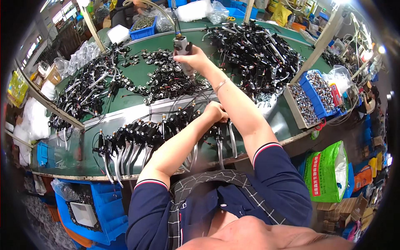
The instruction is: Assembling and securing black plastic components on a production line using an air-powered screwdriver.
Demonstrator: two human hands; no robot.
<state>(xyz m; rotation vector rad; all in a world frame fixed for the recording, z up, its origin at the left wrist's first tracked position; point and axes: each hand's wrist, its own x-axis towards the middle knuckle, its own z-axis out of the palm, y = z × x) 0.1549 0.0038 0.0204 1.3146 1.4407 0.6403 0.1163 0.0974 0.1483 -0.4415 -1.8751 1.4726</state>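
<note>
My right hand (pixel 197 61) is wrapping closed around the hanging driver (pixel 182 45), whose long axis is slanting down toward my left hand (pixel 214 111). That hand, nearer me, is curling among brake levers (pixel 144 132) spreading leftward; I cannot tell its hold.

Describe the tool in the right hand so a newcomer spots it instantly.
On the big green table, look toward the far middle, where the right hand is. It grips a grey, roughly cylindrical tool. Unlike the small black-and-silver parts lying loose nearby, this tool is held nearly upright.
</note>
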